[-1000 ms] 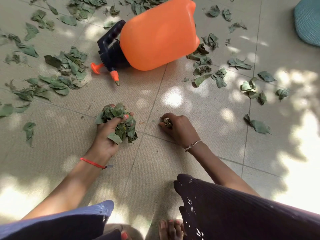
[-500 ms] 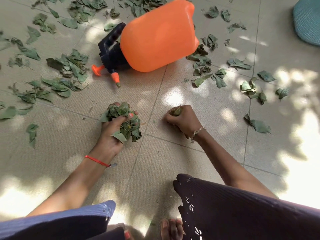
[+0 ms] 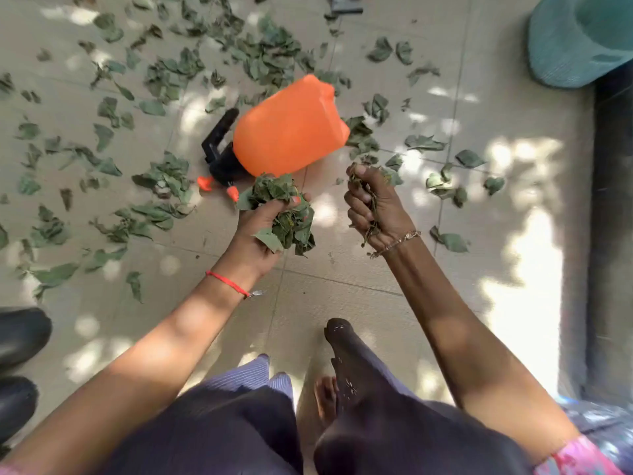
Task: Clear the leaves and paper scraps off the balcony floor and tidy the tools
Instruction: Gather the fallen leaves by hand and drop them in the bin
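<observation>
Left hand (image 3: 260, 234) grips an overfull wad of leaves (image 3: 284, 207); right hand (image 3: 380, 210) is fisted round a few more, both above the floor (image 3: 342, 279). Risk: protruding leaves may fall back during carry. Many leaves lie scattered around the tipped sprayer (image 3: 291, 128).

I see both hands have risen off the tiled floor (image 3: 342, 282): the left hand (image 3: 257, 238) lifts its clump of leaves (image 3: 287, 217), the right hand (image 3: 376, 207) has rolled its curled fingers toward me around a few leaves (image 3: 371, 229), and the orange sprayer (image 3: 291, 126) looks farther away.
</observation>
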A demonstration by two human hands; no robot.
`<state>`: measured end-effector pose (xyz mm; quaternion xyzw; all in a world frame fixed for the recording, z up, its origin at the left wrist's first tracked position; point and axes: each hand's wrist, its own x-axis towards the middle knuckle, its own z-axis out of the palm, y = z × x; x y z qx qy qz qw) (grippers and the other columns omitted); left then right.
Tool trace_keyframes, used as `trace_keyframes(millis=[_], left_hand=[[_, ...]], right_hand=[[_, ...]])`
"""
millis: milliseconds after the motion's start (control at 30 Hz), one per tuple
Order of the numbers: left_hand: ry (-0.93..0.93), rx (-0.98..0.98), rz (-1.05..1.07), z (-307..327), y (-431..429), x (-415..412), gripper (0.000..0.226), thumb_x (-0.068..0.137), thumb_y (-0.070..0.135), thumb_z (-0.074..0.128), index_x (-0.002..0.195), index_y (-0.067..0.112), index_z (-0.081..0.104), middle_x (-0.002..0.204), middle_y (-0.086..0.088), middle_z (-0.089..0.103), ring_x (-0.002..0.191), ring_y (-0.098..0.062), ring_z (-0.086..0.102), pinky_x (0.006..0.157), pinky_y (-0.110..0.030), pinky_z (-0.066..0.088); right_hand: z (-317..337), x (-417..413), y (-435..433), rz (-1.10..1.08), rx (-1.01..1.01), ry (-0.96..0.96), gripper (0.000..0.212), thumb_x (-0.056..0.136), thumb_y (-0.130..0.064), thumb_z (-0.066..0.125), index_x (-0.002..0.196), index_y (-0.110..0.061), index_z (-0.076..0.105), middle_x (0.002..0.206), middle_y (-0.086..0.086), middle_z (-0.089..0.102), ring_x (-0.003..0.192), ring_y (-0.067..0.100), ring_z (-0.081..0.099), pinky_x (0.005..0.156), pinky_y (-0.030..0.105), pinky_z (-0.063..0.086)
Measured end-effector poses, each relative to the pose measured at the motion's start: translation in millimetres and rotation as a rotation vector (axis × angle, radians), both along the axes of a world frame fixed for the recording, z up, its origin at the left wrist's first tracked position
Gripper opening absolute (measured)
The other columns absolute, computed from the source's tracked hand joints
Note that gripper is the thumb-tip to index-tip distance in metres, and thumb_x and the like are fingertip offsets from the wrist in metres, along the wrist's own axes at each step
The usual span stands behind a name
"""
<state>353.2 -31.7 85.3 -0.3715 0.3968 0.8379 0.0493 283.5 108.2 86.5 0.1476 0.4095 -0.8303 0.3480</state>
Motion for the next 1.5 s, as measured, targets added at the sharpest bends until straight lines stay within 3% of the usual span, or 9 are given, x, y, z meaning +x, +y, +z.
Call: trace_keyframes(millis=[233, 367, 533, 767, 867, 1067, 1267, 1400, 1500], left_hand=[[-0.052, -0.084, -0.303, 200, 66, -19, 0.019, 0.09, 0.003, 0.05, 0.096, 0.012, 0.065, 0.045, 0.013, 0.061, 0.044, 0.002, 0.059, 0.055, -0.016, 0.05], [-0.03, 0.114, -0.424, 303, 142, -17, 0.053, 0.093, -0.003, 0.039, 0.054, 0.011, 0.072, 0.055, 0.001, 0.067, 0.048, -0.008, 0.064, 0.048, -0.019, 0.052], [-0.012, 0.158, -0.67, 362, 246, 7, 0.053, 0.089, -0.014, 0.041, 0.049, 0.011, 0.067, 0.055, 0.0, 0.063, 0.045, -0.01, 0.059, 0.041, -0.019, 0.047], [-0.017, -0.186, -1.015, 271, 358, 58, 0.037, 0.074, -0.021, 0.059, 0.075, 0.015, 0.056, 0.067, -0.004, 0.057, 0.06, -0.016, 0.055, 0.052, -0.021, 0.049], [-0.098, -0.245, -1.105, 205, 393, 80, 0.031, 0.068, -0.013, 0.065, 0.08, 0.016, 0.058, 0.064, 0.004, 0.063, 0.066, -0.02, 0.055, 0.063, -0.027, 0.049], [-0.262, -0.305, -1.499, 142, 420, 102, 0.097, 0.076, 0.014, 0.076, 0.148, 0.017, 0.011, 0.147, -0.013, 0.027, 0.132, -0.03, 0.033, 0.109, -0.038, 0.033], [-0.112, -0.426, -1.736, 159, 418, 95, 0.063, 0.083, -0.004, 0.061, 0.14, 0.013, 0.042, 0.137, -0.014, 0.048, 0.109, -0.015, 0.053, 0.089, -0.024, 0.048], [0.05, -0.637, -1.636, 200, 406, 74, 0.031, 0.083, -0.011, 0.045, 0.103, -0.002, 0.068, 0.09, -0.017, 0.069, 0.062, -0.014, 0.058, 0.056, -0.013, 0.047], [0.114, -0.757, -1.563, 226, 386, 51, 0.026, 0.082, -0.006, 0.05, 0.093, 0.002, 0.072, 0.09, -0.016, 0.071, 0.073, -0.023, 0.062, 0.07, -0.031, 0.053]], right_hand=[[200, 18, 73, -0.16, -0.004, 0.002, 0.028, 0.097, -0.013, 0.033, 0.07, -0.013, 0.038, 0.038, -0.009, 0.031, 0.025, 0.001, 0.024, 0.024, 0.01, 0.02], [301, 49, 136, -0.366, 0.058, -0.05, 0.039, 0.097, -0.01, 0.032, 0.06, -0.014, 0.041, 0.036, -0.008, 0.031, 0.024, 0.002, 0.024, 0.025, 0.01, 0.019], [361, 106, 234, -0.733, 0.19, -0.069, 0.03, 0.095, -0.01, 0.035, 0.065, -0.015, 0.038, 0.037, -0.009, 0.028, 0.026, 0.002, 0.024, 0.027, 0.008, 0.019], [258, 193, 327, -0.994, 0.771, -0.368, 0.022, 0.088, -0.009, 0.058, 0.07, 0.003, 0.057, 0.039, -0.008, 0.053, 0.033, 0.004, 0.047, 0.035, 0.013, 0.038], [198, 213, 343, -1.03, 0.998, -0.536, 0.026, 0.083, -0.008, 0.066, 0.101, 0.01, 0.063, 0.076, -0.002, 0.067, 0.069, 0.009, 0.061, 0.058, 0.018, 0.049], [128, 236, 363, -0.754, 1.079, -0.678, 0.028, 0.089, -0.035, 0.058, 0.092, -0.007, 0.062, 0.094, 0.006, 0.062, 0.08, 0.018, 0.054, 0.059, 0.02, 0.04], [143, 230, 367, -0.595, 1.247, -0.754, 0.034, 0.091, -0.001, 0.043, 0.121, -0.001, 0.057, 0.124, 0.013, 0.058, 0.111, 0.03, 0.055, 0.088, 0.031, 0.043], [164, 218, 358, -0.554, 1.307, -0.733, 0.025, 0.087, 0.005, 0.049, 0.103, 0.001, 0.067, 0.103, 0.02, 0.068, 0.09, 0.033, 0.066, 0.077, 0.038, 0.055], [190, 192, 343, -0.412, 1.301, -0.549, 0.017, 0.086, 0.0, 0.058, 0.099, -0.001, 0.069, 0.093, 0.017, 0.07, 0.078, 0.029, 0.068, 0.06, 0.026, 0.057]])
